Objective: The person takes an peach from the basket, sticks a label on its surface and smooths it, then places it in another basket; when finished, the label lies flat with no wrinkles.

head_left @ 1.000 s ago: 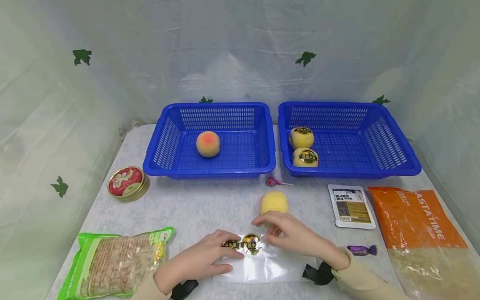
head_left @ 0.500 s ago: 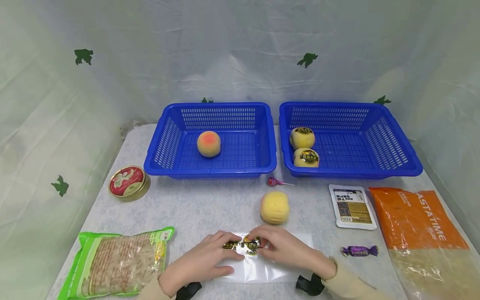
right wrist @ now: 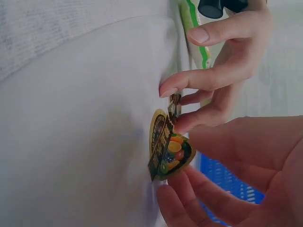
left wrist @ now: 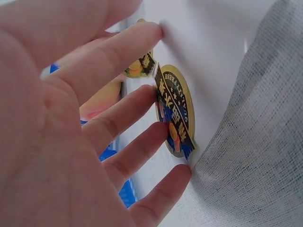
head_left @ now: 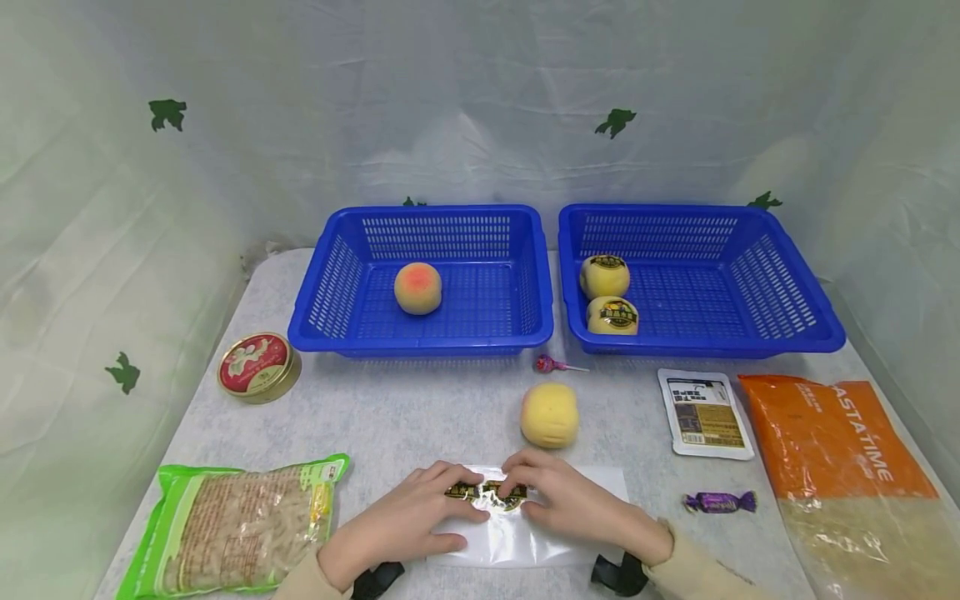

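A white sticker sheet (head_left: 555,546) with black and gold oval fruit stickers lies at the table's front middle. My left hand (head_left: 427,512) rests on it with fingers spread, fingertips touching the sheet around the left sticker (left wrist: 176,111). My right hand (head_left: 566,500) works at the other sticker (right wrist: 163,149). In the right wrist view this sticker is folded up along its dark band, part of it raised off the sheet, between my right thumb and fingers. A yellow peach (head_left: 550,415) sits just beyond the sheet, nearest my right hand.
Behind stand two blue baskets: the left basket (head_left: 420,342) holds one peach (head_left: 417,288), the right basket (head_left: 712,343) two stickered peaches. Around lie a lollipop (head_left: 547,363), a round tin (head_left: 258,367), a green-edged bag (head_left: 240,529), a white pouch (head_left: 705,414), a purple candy (head_left: 720,502) and an orange bag (head_left: 840,433).
My right hand has come down from beside the peach onto the right-hand sticker, whose edge is now lifted. My left hand has stayed nearly still on the sheet.
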